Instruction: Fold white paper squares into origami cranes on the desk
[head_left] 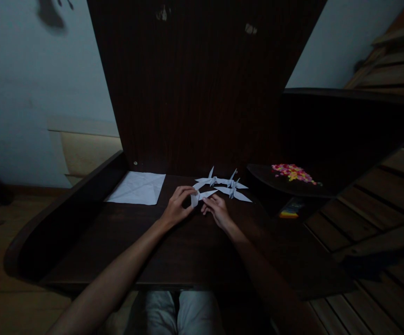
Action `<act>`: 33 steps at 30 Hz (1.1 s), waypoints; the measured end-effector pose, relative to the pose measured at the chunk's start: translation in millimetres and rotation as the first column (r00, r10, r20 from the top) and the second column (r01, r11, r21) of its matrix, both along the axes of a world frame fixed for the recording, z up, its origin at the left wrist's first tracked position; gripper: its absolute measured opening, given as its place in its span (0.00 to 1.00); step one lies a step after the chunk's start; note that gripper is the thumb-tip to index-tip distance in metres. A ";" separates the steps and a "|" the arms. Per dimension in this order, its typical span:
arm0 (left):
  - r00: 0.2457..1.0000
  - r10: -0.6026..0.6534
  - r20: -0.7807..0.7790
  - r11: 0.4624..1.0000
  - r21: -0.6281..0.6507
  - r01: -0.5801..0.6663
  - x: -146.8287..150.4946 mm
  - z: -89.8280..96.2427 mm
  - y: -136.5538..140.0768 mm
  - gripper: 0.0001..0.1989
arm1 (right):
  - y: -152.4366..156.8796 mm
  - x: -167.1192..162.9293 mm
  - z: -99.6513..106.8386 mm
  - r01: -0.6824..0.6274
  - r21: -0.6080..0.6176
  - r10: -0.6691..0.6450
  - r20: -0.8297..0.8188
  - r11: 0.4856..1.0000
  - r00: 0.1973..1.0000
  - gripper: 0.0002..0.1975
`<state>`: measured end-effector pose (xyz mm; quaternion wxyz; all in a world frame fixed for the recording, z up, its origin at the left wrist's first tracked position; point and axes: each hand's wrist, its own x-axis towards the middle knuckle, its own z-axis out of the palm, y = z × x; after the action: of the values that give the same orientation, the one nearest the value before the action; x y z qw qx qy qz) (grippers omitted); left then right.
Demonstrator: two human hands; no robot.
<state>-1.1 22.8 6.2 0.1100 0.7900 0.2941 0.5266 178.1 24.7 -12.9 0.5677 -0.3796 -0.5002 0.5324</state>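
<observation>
Both hands meet at a white paper crane (195, 199) above the dark desk. My left hand (177, 207) closes on its left side, thumb below and fingers above. My right hand (218, 209) pinches the lower edge of its pointed right wing. Just behind stand several finished-looking paper cranes (232, 190), grouped close together with wings spread. Part of the held crane is hidden by my left fingers. On the left of the desk lies a flat, creased sheet of white paper (137, 188), apart from both hands.
A raised dark corner shelf (265, 179) at the right bears a heap of pink, red and yellow bits (294, 173). Below it sits a small item with a yellow and orange edge (289, 214). A tall dark back panel (202, 93) and a curved side board (65, 218) bound the desk.
</observation>
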 end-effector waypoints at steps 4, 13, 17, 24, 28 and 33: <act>1.000 -0.016 -0.005 1.000 0.014 0.016 1.3 -3.1 -1.0 0.13 | -1.0 -5.5 -1.7 0.076 0.007 -0.076 0.010 0.997 0.997 0.18; 0.992 -0.003 0.129 0.981 -0.192 0.028 -2.4 -4.7 -2.9 0.18 | -4.7 -5.4 -7.9 0.232 0.161 -0.247 0.083 0.959 0.965 0.17; 0.989 0.050 0.142 0.973 -0.230 -0.016 -2.5 -1.8 -2.6 0.14 | -10.1 -5.3 -8.6 0.242 0.339 -0.327 0.222 0.909 0.918 0.13; 0.997 0.038 0.066 0.994 -0.105 -0.031 0.2 -1.1 -0.3 0.15 | -22.2 -5.0 -0.6 0.130 0.629 -0.472 0.415 0.766 0.778 0.08; 0.992 0.072 0.099 0.996 -0.068 -0.065 2.0 0.6 3.1 0.08 | -25.5 -6.9 0.5 0.095 0.695 -0.516 0.429 0.713 0.742 0.08; 0.982 0.094 0.166 0.982 -0.177 -0.064 2.0 3.9 4.5 0.05 | -24.1 -7.3 -4.4 0.137 0.672 -0.517 0.406 0.728 0.754 0.09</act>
<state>0.9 27.3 10.0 0.1815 0.7164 0.3587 0.5702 170.8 0.6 -17.3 0.5707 -0.4046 -0.7088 0.0908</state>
